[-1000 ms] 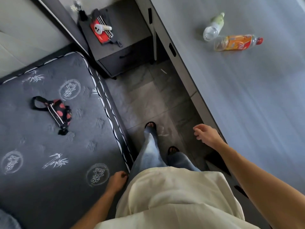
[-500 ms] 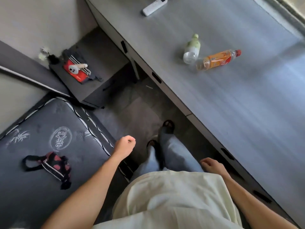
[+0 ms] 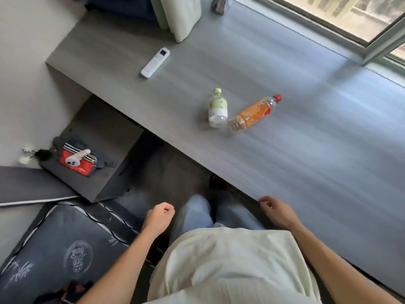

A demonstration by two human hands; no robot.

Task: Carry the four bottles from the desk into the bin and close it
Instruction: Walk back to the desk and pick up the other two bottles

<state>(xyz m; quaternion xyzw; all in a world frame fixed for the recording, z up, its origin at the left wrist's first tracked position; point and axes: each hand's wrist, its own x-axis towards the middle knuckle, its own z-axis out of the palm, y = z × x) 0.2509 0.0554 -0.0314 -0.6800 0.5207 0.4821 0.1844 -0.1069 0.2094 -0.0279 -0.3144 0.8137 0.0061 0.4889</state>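
Observation:
Two bottles lie on their sides on the grey desk [image 3: 306, 139], touching at their bases. One is a clear bottle with a pale green cap and label [image 3: 217, 108]. The other is a bottle with an orange label and red cap [image 3: 254, 114]. My left hand [image 3: 158, 218] is curled into a loose fist over the floor, holding nothing. At the desk's near edge my right hand [image 3: 277, 212] has its fingers curled with nothing in them. Both hands are well short of the bottles. No bin is in view.
A white remote [image 3: 155, 62] lies on the desk's far left. A low dark nightstand [image 3: 105, 150] with a red pouch [image 3: 75, 163] stands left of the desk. A dark mattress [image 3: 54, 249] fills the lower left. A window frame [image 3: 350, 38] runs along the desk's far side.
The view has swung up and right toward the desk, so the bottles sit nearer the middle. My left hand rose from the mattress edge; my right hand dropped back to the desk's edge.

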